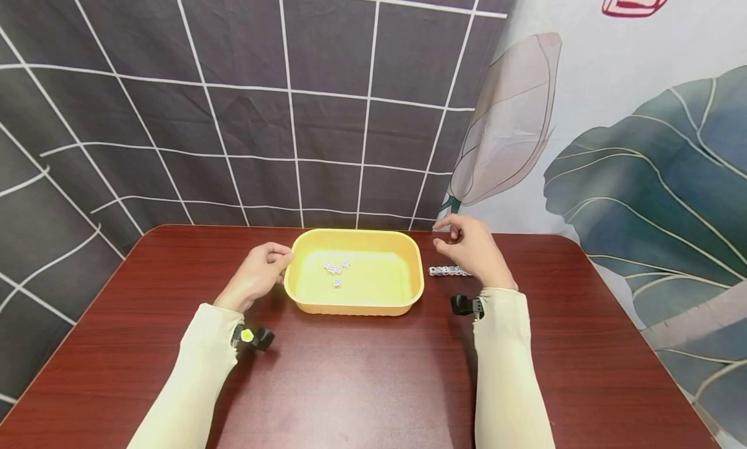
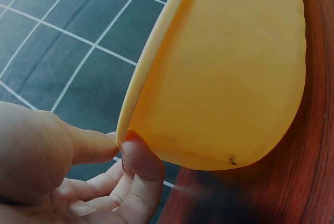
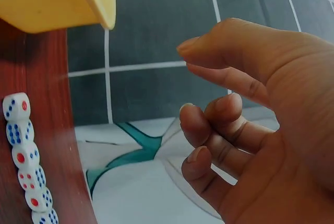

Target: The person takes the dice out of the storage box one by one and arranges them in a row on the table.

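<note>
While its left rim is pinched between the thumb and fingers of the left hand, a yellow, glossy, rounded-rectangular plastic basin is seen on a reddish-brown wood-grain counter, near the far edge. The basin is shallow, with flared walls, a smooth lip and a slightly wavy lower edge; in the left wrist view, a small dark mark can be made out on its outer wall. On its bright floor, left of the middle, a few small white cube dice are gathered in a loose cluster, with one die lying apart, nearer the viewer.

To the right of the basin, a straight row of white dice with rounded corners is laid on the counter, set face to face. Red and blue pips are shown on the sides, single red ones among them. Part of this row is hidden in the head view by the right hand, which is held just above it, thumb and forefinger parted, the other fingers loosely bent, nothing gripped. Cream sleeves are worn on both arms. Behind the counter, a dark grey cloth with white grid lines is hung beside a pale leaf-printed cloth.
</note>
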